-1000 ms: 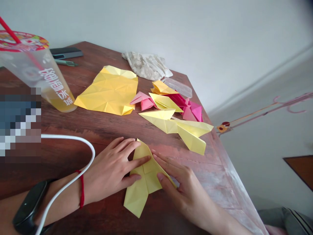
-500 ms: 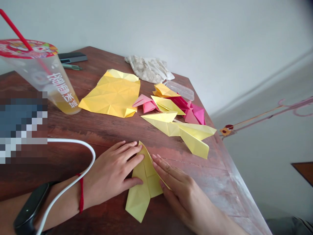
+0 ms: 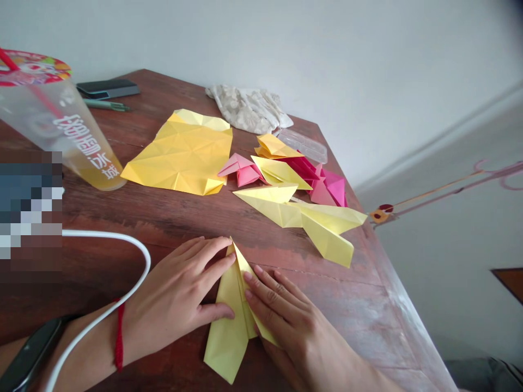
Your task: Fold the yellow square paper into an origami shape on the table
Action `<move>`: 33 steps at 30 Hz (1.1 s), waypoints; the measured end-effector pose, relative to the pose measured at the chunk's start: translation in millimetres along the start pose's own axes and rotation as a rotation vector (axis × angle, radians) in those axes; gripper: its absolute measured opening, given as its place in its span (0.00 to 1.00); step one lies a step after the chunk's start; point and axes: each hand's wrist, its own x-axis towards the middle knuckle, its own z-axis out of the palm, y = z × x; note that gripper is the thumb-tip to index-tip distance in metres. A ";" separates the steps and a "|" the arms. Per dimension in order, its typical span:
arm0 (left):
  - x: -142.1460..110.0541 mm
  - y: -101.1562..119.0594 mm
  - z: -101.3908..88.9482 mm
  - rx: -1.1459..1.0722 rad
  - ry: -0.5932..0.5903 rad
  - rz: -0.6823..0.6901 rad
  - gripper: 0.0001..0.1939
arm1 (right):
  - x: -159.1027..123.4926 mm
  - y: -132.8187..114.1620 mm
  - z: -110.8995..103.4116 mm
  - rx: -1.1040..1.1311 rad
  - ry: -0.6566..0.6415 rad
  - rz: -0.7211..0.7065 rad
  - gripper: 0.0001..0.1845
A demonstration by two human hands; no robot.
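A narrow folded sheet of yellow paper (image 3: 224, 343) lies on the wooden table in front of me, its pointed end facing away. My left hand (image 3: 183, 288) rests along its left side, fingers spread, with the fingertips by the point and the thumb on the left flap. On the right flap, folded over toward the middle crease, my right hand (image 3: 288, 313) presses with outstretched fingers; its thumb is mostly hidden. Beyond the hands lies another folded yellow paper piece (image 3: 302, 215) with wing-like flaps.
A creased orange-yellow sheet (image 3: 180, 155) lies behind, beside pink folded paper (image 3: 243, 170) and magenta folded paper (image 3: 333, 188). A drink cup (image 3: 77, 130) stands at left, near a white cable (image 3: 122, 236). Farther back are a cloth pouch (image 3: 249, 109) and a clear plastic box (image 3: 302, 146).
The paper's right flap has gone from standing raised to lying folded inward. My right hand has moved left onto it, while my left hand stays near the point.
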 end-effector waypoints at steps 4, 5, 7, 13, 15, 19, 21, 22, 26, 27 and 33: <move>2.4 -2.2 -2.8 0.037 -0.019 0.023 0.32 | 0.7 -0.2 -1.3 -0.004 -0.028 0.004 0.33; 3.2 -3.3 -3.5 0.045 -0.026 0.040 0.32 | 0.6 -0.4 -1.5 -0.002 -0.033 0.006 0.33; 4.7 -5.8 -4.5 0.049 -0.042 0.073 0.33 | 0.5 -0.9 -1.6 0.004 -0.041 0.013 0.32; 5.1 -9.6 -4.3 0.013 -0.053 0.077 0.37 | 0.1 -1.5 -2.8 0.072 -0.038 0.039 0.35; 3.4 -10.0 -2.8 0.001 -0.048 0.071 0.37 | -0.4 -0.8 -4.2 0.095 -0.052 0.029 0.40; 0.5 -11.4 1.2 0.030 -0.048 0.107 0.37 | -1.0 0.4 -7.7 0.071 -0.096 0.021 0.39; -0.2 -11.0 3.0 0.050 -0.046 0.127 0.34 | -0.3 0.9 -8.6 0.053 -0.097 0.011 0.33; -0.6 -9.9 3.4 0.055 -0.041 0.135 0.32 | 0.3 1.2 -8.4 0.048 -0.086 0.005 0.30; -3.8 0.9 1.0 0.043 0.020 0.174 0.23 | 2.5 4.4 -2.9 0.072 0.035 -0.041 0.23; -5.2 4.6 -0.5 0.033 0.043 0.176 0.20 | 2.5 5.7 -0.6 0.085 0.067 -0.055 0.21; -11.6 18.4 -6.8 -0.009 0.081 0.185 0.07 | -4.1 11.9 10.6 0.101 0.140 -0.090 0.18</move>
